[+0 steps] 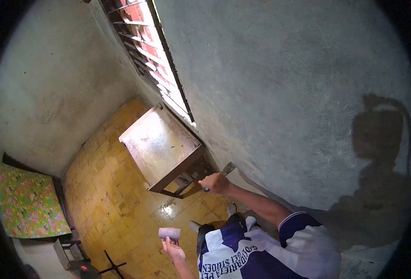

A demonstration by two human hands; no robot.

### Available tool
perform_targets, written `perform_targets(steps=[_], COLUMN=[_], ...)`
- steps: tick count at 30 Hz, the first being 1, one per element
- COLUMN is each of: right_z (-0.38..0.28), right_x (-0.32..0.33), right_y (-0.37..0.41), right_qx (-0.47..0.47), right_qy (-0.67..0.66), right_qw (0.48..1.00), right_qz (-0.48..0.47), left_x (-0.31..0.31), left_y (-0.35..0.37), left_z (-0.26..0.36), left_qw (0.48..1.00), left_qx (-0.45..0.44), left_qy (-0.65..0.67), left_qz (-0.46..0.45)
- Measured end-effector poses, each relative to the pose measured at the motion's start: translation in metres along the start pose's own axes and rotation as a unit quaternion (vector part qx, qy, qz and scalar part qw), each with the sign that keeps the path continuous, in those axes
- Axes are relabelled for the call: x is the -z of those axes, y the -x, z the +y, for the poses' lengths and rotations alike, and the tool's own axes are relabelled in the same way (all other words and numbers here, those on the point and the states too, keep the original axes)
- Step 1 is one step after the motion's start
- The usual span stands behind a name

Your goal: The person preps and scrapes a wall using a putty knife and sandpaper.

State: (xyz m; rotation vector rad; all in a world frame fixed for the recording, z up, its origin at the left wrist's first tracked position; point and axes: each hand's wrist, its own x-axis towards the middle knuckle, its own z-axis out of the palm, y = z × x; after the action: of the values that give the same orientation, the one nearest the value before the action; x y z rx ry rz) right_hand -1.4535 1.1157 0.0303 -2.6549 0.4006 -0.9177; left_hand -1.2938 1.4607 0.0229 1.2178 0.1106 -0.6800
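Note:
My right hand (pixel 218 183) is closed in a fist around a tool that looks like a scraper (pixel 229 168). The dark end of its handle sticks out below the fist, and its flat grey end points toward the base of the wall (pixel 279 93). Lower down, my left hand (pixel 174 249) holds up a short pinkish roll (pixel 169 233) between thumb and fingers, its underside greyer. Just beyond the right fist stands a wooden desk (pixel 163 144) with a worn, shiny top.
A louvred window (pixel 152 51) lets in bright light above the desk. Yellow floor tiles (pixel 98 195) spread to the left, where a flowered cloth (pixel 31 202) covers some furniture. Near the bottom stand a dark fan (pixel 82 269) and a black-legged stand (pixel 113 266).

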Motion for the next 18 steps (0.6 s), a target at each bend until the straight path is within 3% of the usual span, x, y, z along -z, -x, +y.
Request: perform_targets(steps=[3,7,8,11,12,15,18], right_z=[-0.022,0.011,0.006,-0.020,-0.013,0.010,-0.019], right_x=[0.007,0.006,0.000,-0.005,-0.007,-0.018,-0.013], right_y=[-0.006,-0.004,0.004,-0.001,-0.007,-0.011,-0.018], right_qx=[0.034,-0.004,0.000,0.032,0.025,0.010,0.022], right_qy=[-0.023,-0.068,0.001,-0.010,-0.067,0.003,0.030], right_qw=[0.998,0.996,0.995,0.997,0.997,1.000,0.998], right_qz=[-0.040,0.053,-0.100,-0.076,0.025,0.008,-0.043], left_x=[0.005,0.008,0.010,0.022,0.027,0.031,0.031], left_y=[0.004,0.008,0.005,-0.005,-0.008,-0.018,-0.029], left_z=[-0.001,-0.003,-0.005,-0.007,-0.008,-0.003,0.011], left_qw=[0.999,0.999,0.999,0.999,0.999,0.999,1.000], left_qx=[0.007,0.007,0.008,0.010,0.013,0.017,0.012], left_qy=[0.006,0.021,0.023,0.030,0.032,0.028,0.025], left_qz=[0.034,0.034,0.027,0.024,0.024,0.004,-0.008])
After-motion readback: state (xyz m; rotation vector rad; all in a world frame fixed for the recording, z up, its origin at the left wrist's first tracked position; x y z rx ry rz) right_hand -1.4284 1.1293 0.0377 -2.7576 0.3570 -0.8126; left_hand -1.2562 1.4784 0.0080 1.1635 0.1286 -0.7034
